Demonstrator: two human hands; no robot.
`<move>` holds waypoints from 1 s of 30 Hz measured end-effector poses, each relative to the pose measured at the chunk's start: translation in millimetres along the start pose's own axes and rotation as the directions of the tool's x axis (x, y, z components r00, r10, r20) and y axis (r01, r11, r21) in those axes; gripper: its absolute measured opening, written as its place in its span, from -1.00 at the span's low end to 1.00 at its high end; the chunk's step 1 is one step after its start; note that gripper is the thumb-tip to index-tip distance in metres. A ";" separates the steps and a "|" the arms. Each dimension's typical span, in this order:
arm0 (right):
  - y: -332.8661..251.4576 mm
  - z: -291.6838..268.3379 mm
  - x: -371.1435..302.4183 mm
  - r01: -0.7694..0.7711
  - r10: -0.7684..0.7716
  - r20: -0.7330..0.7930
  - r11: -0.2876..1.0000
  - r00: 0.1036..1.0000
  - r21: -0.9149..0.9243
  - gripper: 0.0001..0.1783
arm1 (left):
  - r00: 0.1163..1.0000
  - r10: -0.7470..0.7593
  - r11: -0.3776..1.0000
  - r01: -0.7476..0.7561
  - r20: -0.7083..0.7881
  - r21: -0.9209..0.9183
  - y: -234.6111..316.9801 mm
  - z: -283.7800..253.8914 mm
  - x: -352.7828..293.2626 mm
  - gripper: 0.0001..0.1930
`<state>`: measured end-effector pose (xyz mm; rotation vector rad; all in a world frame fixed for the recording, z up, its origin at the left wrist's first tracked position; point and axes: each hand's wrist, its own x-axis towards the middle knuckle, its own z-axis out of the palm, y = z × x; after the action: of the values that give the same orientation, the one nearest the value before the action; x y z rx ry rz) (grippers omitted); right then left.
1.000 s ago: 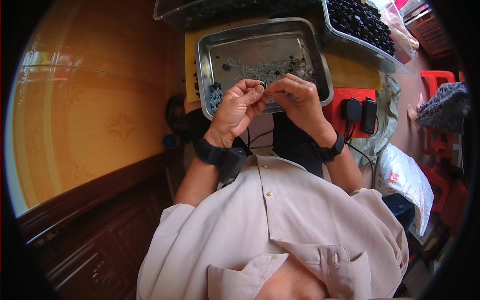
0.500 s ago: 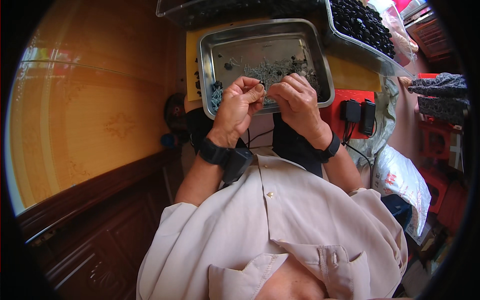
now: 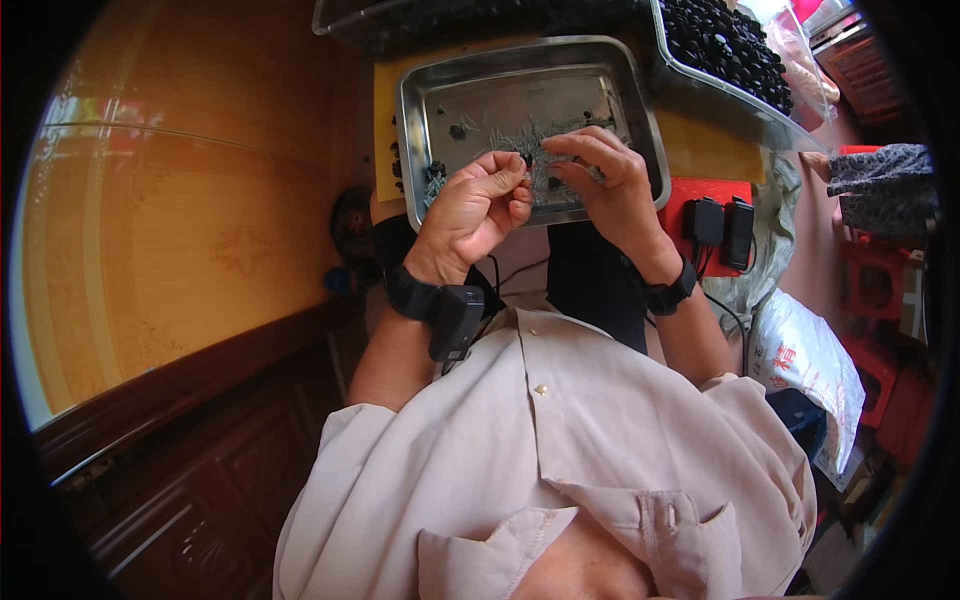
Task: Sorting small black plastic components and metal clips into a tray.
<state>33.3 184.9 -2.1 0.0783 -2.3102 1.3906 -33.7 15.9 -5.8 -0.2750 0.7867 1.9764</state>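
My left hand is over the near part of a metal tray, its thumb and forefinger closed on a small black piece. To its right, my right hand has thumb and fingers apart beside that piece; I see nothing held in it. Thin silvery screws lie heaped across the tray's middle and right, partly behind my hands. A few black pieces are scattered among them, and more sit in the tray's left corner.
Beyond the tray's right corner stands a clear bin full of round black pieces. Another clear bin spans the far side. Black adapters with cables rest on a red surface at right. A wooden panel rises at left.
My right hand has drawn away from the left fingertips and its fingers have spread. The left hand stays nearly in place, with the black piece showing more clearly.
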 end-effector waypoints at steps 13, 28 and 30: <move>-9.8 8.3 -14.0 -0.055 0.066 -0.052 0.983 0.996 0.176 -0.87 | 0.984 0.176 0.959 -0.162 -0.041 0.234 -12.2 11.3 2.1 -0.94; -10.3 6.0 -13.1 -0.096 0.112 -0.122 0.987 0.986 0.128 -0.90 | 1.000 0.002 0.997 -0.004 0.027 0.083 -11.3 7.6 -2.4 -0.93; -9.6 7.0 -12.2 -0.059 0.072 -0.120 0.992 0.990 0.109 -0.90 | 0.999 0.004 0.993 -0.008 0.033 0.115 -9.8 6.5 -4.4 -0.93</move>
<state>44.5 172.1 -1.8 -0.0517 -2.1561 1.5056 -22.4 20.2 -2.8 -0.1718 0.8769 1.9283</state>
